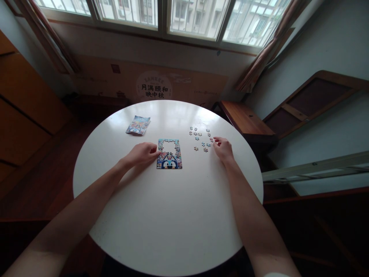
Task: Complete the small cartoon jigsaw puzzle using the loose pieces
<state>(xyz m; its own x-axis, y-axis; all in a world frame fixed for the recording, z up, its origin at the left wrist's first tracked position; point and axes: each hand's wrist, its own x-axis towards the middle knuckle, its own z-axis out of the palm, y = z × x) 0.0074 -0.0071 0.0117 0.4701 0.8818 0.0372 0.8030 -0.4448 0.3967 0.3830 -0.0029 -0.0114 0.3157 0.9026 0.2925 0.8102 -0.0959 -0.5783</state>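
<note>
- Packet (138,125): lies on the surface (170,209), apart from the other items. I foresee no fault here; its small print is unreadable to me.
- Left hand (143,151): fingers curled, tips at the left edge of the puzzle (169,159). A sideways push could skew the panel or part its joints. Whether the grip pinches the edge or merely rests against it, I cannot tell.
- Puzzle: flat between the hands, a gap in its upper half. Forcing a wrong fit could lift the bordering pieces. I cannot make out the individual seams.
- Loose pieces (197,138): spread right of the puzzle. A brushing hand could scatter them; their prints are too small to read.
- Right hand (223,148): fingers bent, tips beside the rightmost pieces. A weak pinch could drop one. I cannot tell whether the grip holds anything.
</note>
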